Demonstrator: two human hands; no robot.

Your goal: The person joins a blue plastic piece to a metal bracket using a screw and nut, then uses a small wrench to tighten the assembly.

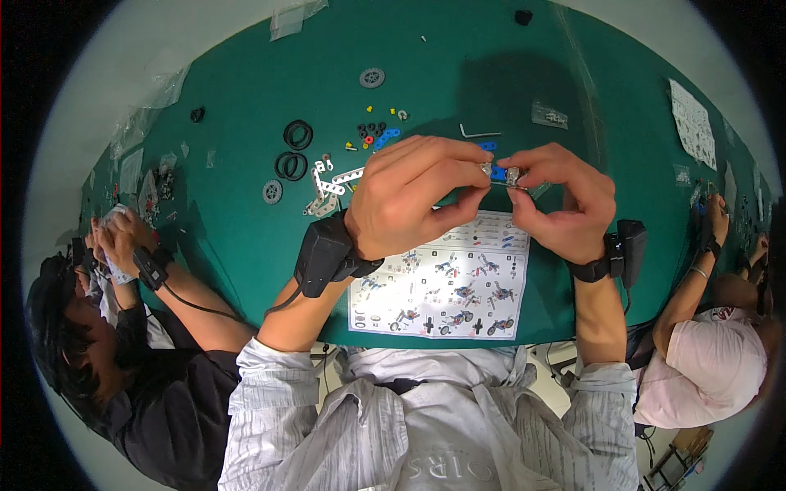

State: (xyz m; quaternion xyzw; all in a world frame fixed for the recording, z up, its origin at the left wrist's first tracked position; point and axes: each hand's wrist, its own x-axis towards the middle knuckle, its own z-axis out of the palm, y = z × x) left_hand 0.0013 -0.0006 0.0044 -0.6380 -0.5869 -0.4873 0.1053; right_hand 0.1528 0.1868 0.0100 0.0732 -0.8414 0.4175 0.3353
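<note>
My left hand (422, 190) and my right hand (567, 190) meet above the top of a printed instruction sheet (434, 286). Between their fingertips they pinch a small part made of blue and silver pieces (499, 173); the fingers cover most of it. Just beyond lies another blue piece (488, 146), partly hidden, and an L-shaped hex key (480, 132). White perforated strips (329, 187) lie to the left of my left hand, one partly behind it. A blue perforated strip (388, 137) rests past my left knuckles, close to small black and yellow bits (371, 129).
Black rubber rings (298, 134) and grey toothed wheels (372, 78) lie on the green table (246, 98). A small plastic bag (549, 115) sits at the far right, with a white sheet (693, 124) beyond. People work on both sides, one in black (176, 417), one in pink (708, 364).
</note>
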